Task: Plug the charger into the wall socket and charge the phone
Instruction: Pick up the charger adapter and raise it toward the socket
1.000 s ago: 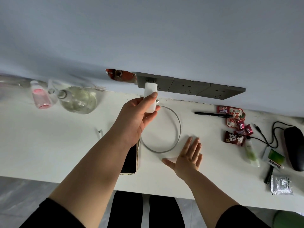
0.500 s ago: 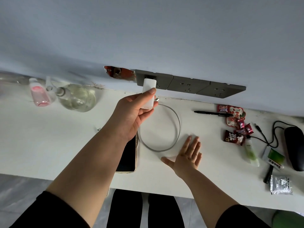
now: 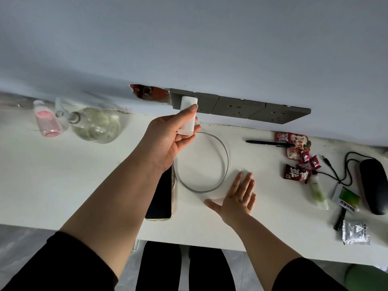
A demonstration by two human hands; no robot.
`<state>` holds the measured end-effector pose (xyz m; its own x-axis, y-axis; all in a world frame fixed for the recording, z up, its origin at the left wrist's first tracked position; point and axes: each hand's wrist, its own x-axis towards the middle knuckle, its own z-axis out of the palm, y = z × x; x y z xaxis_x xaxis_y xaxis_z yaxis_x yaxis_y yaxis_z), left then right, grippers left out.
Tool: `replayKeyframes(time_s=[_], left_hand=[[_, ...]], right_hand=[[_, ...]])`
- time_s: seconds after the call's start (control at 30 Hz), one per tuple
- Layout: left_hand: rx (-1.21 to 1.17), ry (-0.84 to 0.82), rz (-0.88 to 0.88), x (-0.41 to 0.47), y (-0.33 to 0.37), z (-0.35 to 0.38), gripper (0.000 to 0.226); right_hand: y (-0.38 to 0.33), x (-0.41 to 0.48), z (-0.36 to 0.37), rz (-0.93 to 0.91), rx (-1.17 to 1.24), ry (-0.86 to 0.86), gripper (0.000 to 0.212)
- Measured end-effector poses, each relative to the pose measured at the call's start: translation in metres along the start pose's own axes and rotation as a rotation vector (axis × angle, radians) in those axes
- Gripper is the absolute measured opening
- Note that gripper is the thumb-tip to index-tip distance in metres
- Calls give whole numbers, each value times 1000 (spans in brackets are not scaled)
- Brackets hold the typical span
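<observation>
My left hand (image 3: 170, 135) grips a white charger block (image 3: 188, 106) and holds its far end against the leftmost of three dark grey wall sockets (image 3: 206, 105). A white cable (image 3: 225, 164) runs from the charger in a loop across the white desk (image 3: 52, 175). A phone (image 3: 161, 198) with a dark screen lies face up under my left forearm, its far end hidden. My right hand (image 3: 237, 196) rests flat on the desk, fingers spread, just right of the cable loop.
A round glass bottle (image 3: 94, 124) and a small pink bottle (image 3: 45, 120) stand at the back left. A black pen (image 3: 266, 142), candy wrappers (image 3: 297, 162), a green tube (image 3: 318, 193), a black mouse (image 3: 374, 183) with its cable and a foil packet (image 3: 354, 232) lie at the right.
My left hand has carried the charger up and forward from above the desk until its end meets the leftmost socket. My right hand has stayed flat on the desk.
</observation>
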<state>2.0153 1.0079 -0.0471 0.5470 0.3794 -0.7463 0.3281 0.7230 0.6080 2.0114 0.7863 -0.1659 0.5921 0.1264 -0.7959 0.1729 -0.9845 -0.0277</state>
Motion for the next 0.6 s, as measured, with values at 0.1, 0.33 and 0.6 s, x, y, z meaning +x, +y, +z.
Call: replayKeyframes(time_s=[0.1,0.33,0.6], left_hand=[[-5,14,-4,0,-1,1,20],[11,-79,-65,-7,-3,-8,42],[51,-78,-4,-2,-2,-14,34]], right_hand=[[0,0,0,0,-1,5,136],[-1,-2,-3,3,2,0,136],[0,1,1,-1,15,14,137]])
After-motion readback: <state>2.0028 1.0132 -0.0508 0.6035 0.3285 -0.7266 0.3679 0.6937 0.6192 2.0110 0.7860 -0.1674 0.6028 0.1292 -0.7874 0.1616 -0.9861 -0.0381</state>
